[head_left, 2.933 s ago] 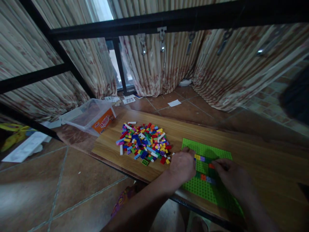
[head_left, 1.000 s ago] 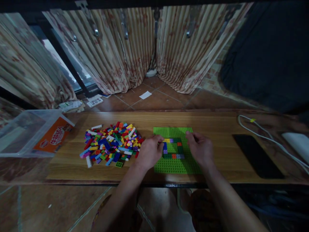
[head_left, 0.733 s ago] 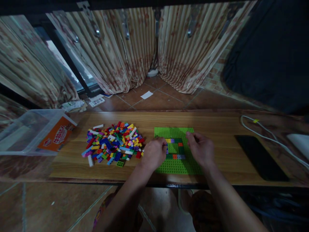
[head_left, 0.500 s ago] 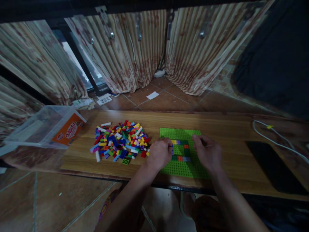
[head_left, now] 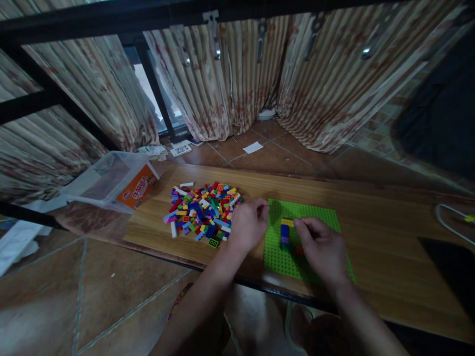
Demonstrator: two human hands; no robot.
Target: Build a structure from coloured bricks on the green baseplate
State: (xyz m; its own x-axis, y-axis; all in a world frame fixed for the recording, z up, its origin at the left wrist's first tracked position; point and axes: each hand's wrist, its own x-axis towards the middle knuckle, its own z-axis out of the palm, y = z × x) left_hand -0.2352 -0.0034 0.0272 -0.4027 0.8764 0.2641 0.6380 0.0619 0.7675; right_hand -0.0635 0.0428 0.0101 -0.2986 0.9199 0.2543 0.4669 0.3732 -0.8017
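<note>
A green studded baseplate (head_left: 274,262) lies on the wooden tabletop, with a row of blue and purple toy bricks (head_left: 284,233) and a yellow brick (head_left: 287,222) built on it. My right hand (head_left: 322,247) is over the plate, its thumb and fingers pinched together at the end of the yellow brick. It hides part of the built bricks, though an orange-red one (head_left: 299,250) shows under it. My left hand (head_left: 251,223) hovers between the plate and a heap of loose toy bricks (head_left: 202,210), fingertips closed together. Whatever either pinch holds is hidden.
A clear plastic box (head_left: 107,180) with an orange label stands left of the heap. To the right a dark flat object (head_left: 449,272) and a white cable (head_left: 441,222) lie on the wooden tabletop (head_left: 389,227). Striped curtains (head_left: 230,84) hang behind.
My view has swung left, so everything sits further right. My right hand has come in over the built bricks from the plate's right side; my left hand has drawn back off the plate toward the heap.
</note>
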